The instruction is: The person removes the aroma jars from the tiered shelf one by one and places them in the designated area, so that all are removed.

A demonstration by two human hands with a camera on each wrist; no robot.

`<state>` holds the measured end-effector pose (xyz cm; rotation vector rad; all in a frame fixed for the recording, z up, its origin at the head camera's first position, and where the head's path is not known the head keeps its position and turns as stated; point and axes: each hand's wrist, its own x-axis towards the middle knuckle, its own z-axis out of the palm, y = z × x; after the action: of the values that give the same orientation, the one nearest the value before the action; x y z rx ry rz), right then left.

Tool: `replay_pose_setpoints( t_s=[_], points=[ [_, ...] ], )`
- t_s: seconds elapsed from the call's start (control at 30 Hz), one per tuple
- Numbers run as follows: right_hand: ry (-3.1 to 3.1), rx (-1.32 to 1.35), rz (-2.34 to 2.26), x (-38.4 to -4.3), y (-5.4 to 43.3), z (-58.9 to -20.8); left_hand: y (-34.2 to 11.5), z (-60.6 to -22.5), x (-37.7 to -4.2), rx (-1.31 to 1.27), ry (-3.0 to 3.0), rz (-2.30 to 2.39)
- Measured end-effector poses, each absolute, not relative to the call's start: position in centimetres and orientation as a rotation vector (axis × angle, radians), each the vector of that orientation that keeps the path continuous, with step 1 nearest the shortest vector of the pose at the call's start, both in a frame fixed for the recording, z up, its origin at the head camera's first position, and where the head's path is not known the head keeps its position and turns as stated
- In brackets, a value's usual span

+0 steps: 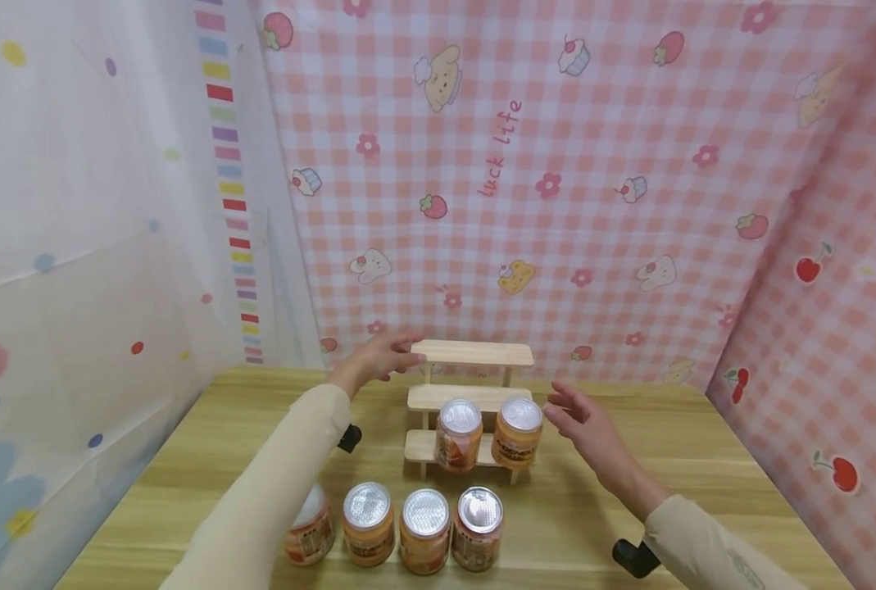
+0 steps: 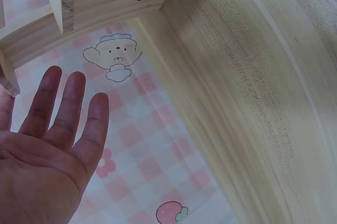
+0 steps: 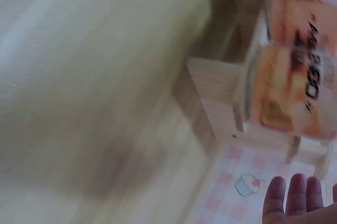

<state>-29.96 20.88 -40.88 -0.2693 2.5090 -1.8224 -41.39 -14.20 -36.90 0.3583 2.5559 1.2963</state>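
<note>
A small three-step wooden display stand point(image 1: 474, 352) is on the table, close to the back cloth. Two orange-labelled cans point(image 1: 459, 438) with silver lids sit side by side on its lowest step, the right-hand can point(image 1: 517, 434) nearer my right hand. My left hand point(image 1: 382, 358) reaches to the left end of the top step, fingertips right at its edge. Its fingers point(image 2: 68, 108) look straight in the left wrist view. Just right of the stand, my right hand point(image 1: 588, 430) has its fingers extended beside the right-hand can and holds nothing.
A row of several similar cans point(image 1: 425, 528) stands on the wooden table point(image 1: 592, 524) in front of the stand; the left sleeve partly covers the leftmost can point(image 1: 312, 528). Pink checked cloth point(image 1: 592, 229) hangs behind and at right, white cloth point(image 1: 98, 213) at left.
</note>
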Motion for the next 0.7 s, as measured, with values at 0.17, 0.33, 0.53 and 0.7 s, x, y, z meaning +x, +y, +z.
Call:
replay_pose_setpoints(
  t_s=[0.17, 0.33, 0.53, 0.7],
  points=[
    [2.549, -0.298, -1.781, -28.9, 20.5, -42.4, -14.1, -36.7, -41.2, 0.337, 2.568, 1.27],
    [2.551, -0.304, -1.79, -28.7, 19.7, -43.7, -14.1, -36.5, -41.0, 0.311, 2.56, 1.255],
    [2.61, -0.325, -1.804, -29.0, 18.6, -44.2, -14.1, -36.3, -41.1, 0.313, 2.551, 1.263],
    [2.628, -0.264, -1.821, -29.1, 18.1, -44.3, -14.0, -36.1, -41.1, 0.311, 2.536, 1.269]
  ],
)
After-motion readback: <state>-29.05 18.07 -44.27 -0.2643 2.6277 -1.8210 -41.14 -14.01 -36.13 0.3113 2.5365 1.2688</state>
